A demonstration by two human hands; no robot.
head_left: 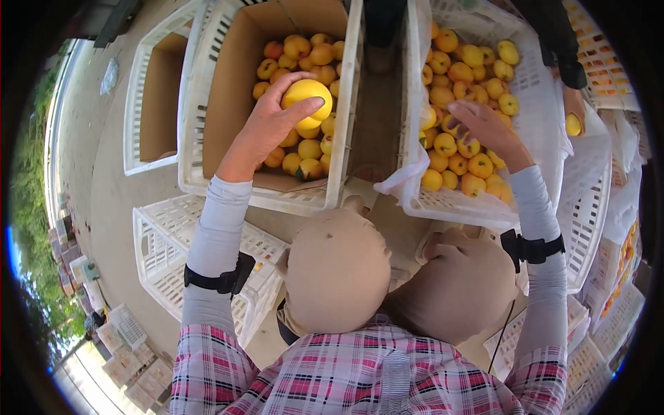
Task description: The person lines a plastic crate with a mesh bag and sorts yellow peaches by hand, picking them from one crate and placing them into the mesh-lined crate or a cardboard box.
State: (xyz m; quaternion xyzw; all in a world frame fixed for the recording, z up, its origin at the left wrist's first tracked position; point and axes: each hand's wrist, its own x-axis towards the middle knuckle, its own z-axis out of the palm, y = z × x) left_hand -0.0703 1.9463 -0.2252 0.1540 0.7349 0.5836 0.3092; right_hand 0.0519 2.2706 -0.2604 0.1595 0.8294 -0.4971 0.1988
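My left hand (272,119) holds a yellow fruit (306,95) above a white crate (191,131) lined with brown cardboard, with orange and yellow fruits piled in its right part. Over the right crate (443,211), which has a thin plastic lining and many similar fruits (458,164), my right hand (484,126) reaches in from the right. Its fingers are bent and touch or hover just over the fruits; what lies under them is hidden.
An empty cardboard-lined crate (131,142) stands at the left, and another white crate (162,238) sits beside my left forearm. Another person's hand (573,111) is near a fruit at the right edge. Stacked crates (619,315) fill the lower right.
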